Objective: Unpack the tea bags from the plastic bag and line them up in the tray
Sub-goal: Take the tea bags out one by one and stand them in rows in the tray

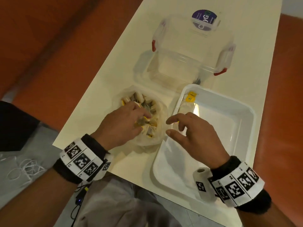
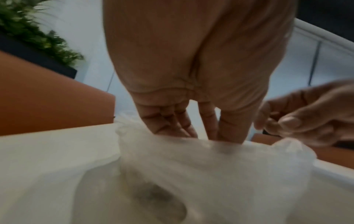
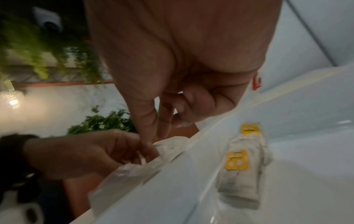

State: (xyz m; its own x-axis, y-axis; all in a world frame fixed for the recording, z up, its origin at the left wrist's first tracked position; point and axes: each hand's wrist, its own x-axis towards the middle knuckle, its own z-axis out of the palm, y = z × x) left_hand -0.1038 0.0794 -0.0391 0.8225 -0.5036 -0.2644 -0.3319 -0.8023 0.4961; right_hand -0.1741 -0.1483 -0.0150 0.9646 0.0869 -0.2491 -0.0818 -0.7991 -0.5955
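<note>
A clear plastic bag [image 1: 161, 115] full of tea bags with yellow tags stands open on the table, left of the white tray [image 1: 216, 131]. My left hand [image 1: 144, 122] reaches into the bag's mouth, and its fingers pinch a tea bag [image 1: 147, 119] there. In the left wrist view those fingers [image 2: 184, 127] dip behind the bag's rim [image 2: 210, 166]. My right hand [image 1: 169, 127] hovers over the tray's left edge with loosely curled fingers and holds nothing. Two tea bags [image 1: 186, 108] lie end to end along the tray's far left wall, the nearer one [image 3: 241, 174] plain in the right wrist view.
A clear storage box [image 1: 188, 51] with red clips stands behind the bag and tray, with a purple label [image 1: 204, 18] at its far end. The cream table [image 1: 98, 95] is narrow, and its near edge runs just under my wrists. White cords [image 1: 24, 167] lie on the floor at the left.
</note>
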